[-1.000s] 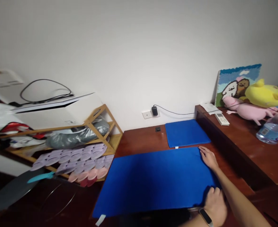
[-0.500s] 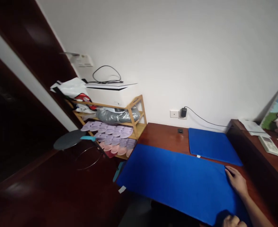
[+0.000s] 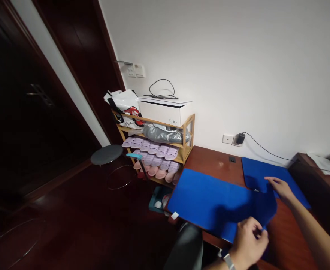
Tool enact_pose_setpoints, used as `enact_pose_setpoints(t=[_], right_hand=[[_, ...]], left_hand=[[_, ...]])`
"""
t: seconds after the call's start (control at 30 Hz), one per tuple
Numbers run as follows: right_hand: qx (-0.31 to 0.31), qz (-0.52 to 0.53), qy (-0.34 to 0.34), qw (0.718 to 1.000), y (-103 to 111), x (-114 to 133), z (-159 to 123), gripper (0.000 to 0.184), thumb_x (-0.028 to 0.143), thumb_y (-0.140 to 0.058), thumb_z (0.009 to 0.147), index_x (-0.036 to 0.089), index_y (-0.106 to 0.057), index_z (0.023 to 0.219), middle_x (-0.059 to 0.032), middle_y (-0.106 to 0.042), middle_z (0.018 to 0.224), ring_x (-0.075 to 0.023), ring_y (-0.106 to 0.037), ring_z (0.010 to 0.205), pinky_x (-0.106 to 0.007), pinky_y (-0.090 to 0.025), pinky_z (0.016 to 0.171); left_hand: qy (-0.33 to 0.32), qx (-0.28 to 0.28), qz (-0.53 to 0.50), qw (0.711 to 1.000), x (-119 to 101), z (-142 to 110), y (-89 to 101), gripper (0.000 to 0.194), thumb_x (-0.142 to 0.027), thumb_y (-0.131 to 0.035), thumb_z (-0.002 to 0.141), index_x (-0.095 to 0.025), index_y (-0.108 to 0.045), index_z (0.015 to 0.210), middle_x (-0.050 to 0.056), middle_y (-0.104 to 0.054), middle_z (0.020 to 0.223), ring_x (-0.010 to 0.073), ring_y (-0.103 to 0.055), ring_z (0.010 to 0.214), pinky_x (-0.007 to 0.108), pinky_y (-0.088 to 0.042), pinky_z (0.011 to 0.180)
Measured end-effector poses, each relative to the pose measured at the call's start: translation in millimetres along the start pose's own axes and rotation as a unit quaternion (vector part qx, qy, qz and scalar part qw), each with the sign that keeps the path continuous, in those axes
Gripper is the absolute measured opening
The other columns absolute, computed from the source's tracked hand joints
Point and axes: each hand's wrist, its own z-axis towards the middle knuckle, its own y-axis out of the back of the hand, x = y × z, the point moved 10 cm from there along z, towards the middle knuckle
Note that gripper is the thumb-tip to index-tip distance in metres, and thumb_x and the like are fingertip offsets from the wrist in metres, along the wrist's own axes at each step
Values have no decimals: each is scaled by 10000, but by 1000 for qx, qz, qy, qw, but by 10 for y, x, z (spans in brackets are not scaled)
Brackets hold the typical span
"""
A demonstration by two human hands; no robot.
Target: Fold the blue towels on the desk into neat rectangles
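A long blue mat (image 3: 206,198) lies along the brown wooden desk (image 3: 215,161), its right end lifted and curling up off the wood. My left hand (image 3: 250,238), with a silver band on its wrist, pinches the near corner of that raised end. At the far corner, my right hand (image 3: 281,190) has its thumb and fingers closed on the mat's edge. A second, smaller blue mat (image 3: 290,182) lies flat behind, partly hidden by my right hand. White tags stick out from the long mat's edge.
Left of the desk stands a wooden rack (image 3: 188,150) with slippers (image 3: 153,148), a white box (image 3: 160,110) and a bag (image 3: 128,107). A round stool (image 3: 107,154) is beside it. A black plug (image 3: 240,138) with a cable sits in the wall. A raised ledge (image 3: 308,168) bounds the right.
The long mat's right end has come up off the desk and folded leftward, both hands holding its corners. My left hand has moved further into view. The view has turned left.
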Motion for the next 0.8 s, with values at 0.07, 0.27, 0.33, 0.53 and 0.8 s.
enact_pose_setpoints(t=[0.07, 0.27, 0.33, 0.53, 0.8], right_hand=[[53, 82, -2, 995, -386, 624, 37, 438, 528, -611, 747, 171, -833, 869, -131, -822, 925, -268, -752, 821, -344, -605, 721], [188, 53, 115, 974, -2224, 2584, -97, 291, 331, -641, 823, 197, -817, 1012, -92, -812, 1102, -258, -742, 1052, -379, -569, 978], [231, 20, 145, 962, -2949, 2955, -240, 231, 216, -667, 801, 217, -817, 977, -72, -813, 1100, -240, -746, 1045, -351, -550, 1003], [321, -99, 209, 919, -4409, 3224, -764, 300, 77, -607, 824, 206, -811, 1002, -91, -798, 1093, -251, -723, 1098, -317, -509, 1006], [341, -153, 274, 886, -4693, 2992, -797, 336, 169, -522, 952, 201, -768, 1177, -130, -722, 1265, -237, -642, 1213, -308, -419, 1111]], left_hand=[[3, -46, -53, 998, -62, -116, 630, 184, -424, -688, 882, -243, -669, 855, 48, -724, 783, 178, -668, 724, 286, -521, 677], [23, -245, -15, 969, 347, -569, 2521, 329, -546, -589, 969, -230, -664, 917, 46, -740, 831, 191, -698, 766, 281, -540, 720], [36, -308, 79, 947, 626, -706, 3032, 294, -497, -554, 982, -244, -668, 886, 53, -735, 833, 221, -699, 795, 323, -542, 755], [94, -367, 312, 871, 1460, -942, 3666, 211, -292, -542, 897, -257, -671, 734, 66, -703, 825, 271, -677, 812, 400, -535, 802], [170, -360, 239, 886, 2043, -1064, 3604, 221, -355, -569, 916, -270, -760, 990, 65, -743, 969, 229, -748, 833, 294, -556, 690]])
